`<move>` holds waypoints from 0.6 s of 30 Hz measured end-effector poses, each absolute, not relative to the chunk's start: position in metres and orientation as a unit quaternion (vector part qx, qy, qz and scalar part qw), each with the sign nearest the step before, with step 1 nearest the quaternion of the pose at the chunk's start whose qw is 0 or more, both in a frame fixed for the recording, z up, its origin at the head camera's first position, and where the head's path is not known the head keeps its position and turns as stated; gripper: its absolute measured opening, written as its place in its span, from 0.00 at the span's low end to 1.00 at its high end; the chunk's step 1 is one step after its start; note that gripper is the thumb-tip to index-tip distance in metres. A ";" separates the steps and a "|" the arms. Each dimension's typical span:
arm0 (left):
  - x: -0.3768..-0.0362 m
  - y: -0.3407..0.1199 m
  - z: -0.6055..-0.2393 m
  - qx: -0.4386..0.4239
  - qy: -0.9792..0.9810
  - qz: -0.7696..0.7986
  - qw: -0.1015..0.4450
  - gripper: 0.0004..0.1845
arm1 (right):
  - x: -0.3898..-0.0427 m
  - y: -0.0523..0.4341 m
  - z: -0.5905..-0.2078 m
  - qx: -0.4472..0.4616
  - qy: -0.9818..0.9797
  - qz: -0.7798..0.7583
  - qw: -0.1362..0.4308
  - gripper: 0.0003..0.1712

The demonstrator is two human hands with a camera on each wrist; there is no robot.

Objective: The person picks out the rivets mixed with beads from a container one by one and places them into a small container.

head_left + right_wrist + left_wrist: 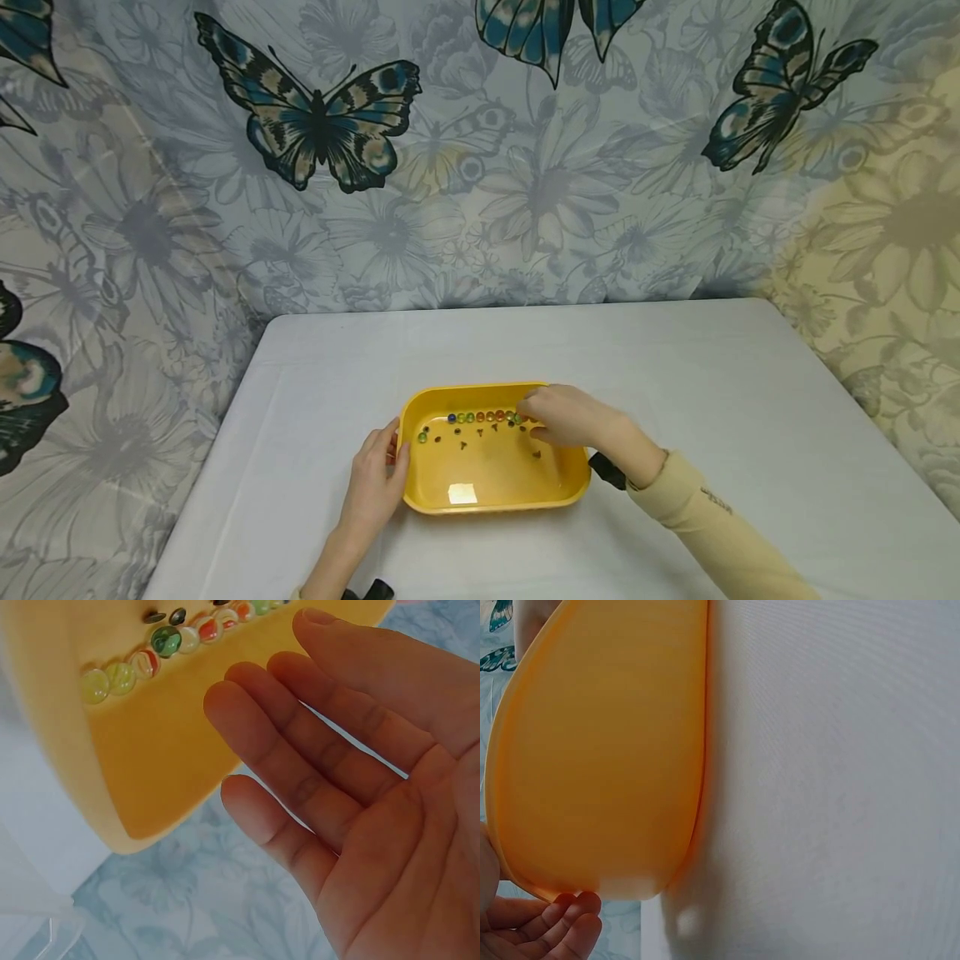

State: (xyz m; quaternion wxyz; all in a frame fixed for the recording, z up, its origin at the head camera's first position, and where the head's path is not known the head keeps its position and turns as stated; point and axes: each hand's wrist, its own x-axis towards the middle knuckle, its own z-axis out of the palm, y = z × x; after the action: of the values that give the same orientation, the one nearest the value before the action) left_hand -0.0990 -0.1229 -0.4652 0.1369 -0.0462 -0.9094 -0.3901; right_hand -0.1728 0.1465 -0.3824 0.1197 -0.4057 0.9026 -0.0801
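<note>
A yellow plastic tray [510, 479] sits below the centre of the head frame, over a white-covered table [675, 358]. A row of glass marbles [481, 417] runs along the upper part of its inside: a blue one at the left end, then yellow-green, orange-red and green ones toward the right. A lone green marble [422, 437] lies near the tray's left wall, lower than the row. Several small dark pieces [463, 445] are scattered just below the marbles; they are too small to identify surely.

The left hand [375, 479], left of the tray, grips its left end, the thumb at the rim and the fingers bent against the outside.

The right hand [570, 417] reaches over the tray's upper right corner, fingertips by the right end of the row. In the right wrist view its fingers are loosely extended, the thumb apart from them, and nothing is held; red-streaked, green and pale marbles line up at the upper left of that frame.

A pale yellow sleeve [720, 525] covers the right forearm, with a black device [606, 471] at the wrist. Behind the table, a floral wall covering [540, 192] with blue-and-black butterflies [318, 125] fills the upper frame.
</note>
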 end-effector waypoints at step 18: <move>-0.099 -0.123 -0.465 -0.046 -0.908 -0.393 0.134 0.22 | -0.173 0.130 -0.384 -0.360 0.916 -0.055 0.168 0.04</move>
State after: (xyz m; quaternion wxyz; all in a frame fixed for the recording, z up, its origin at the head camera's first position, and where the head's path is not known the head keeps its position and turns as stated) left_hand -0.0991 -0.1230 -0.4648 0.1343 -0.0464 -0.9084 -0.3933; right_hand -0.1732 0.1301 -0.3843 0.1684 -0.3602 0.9159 -0.0554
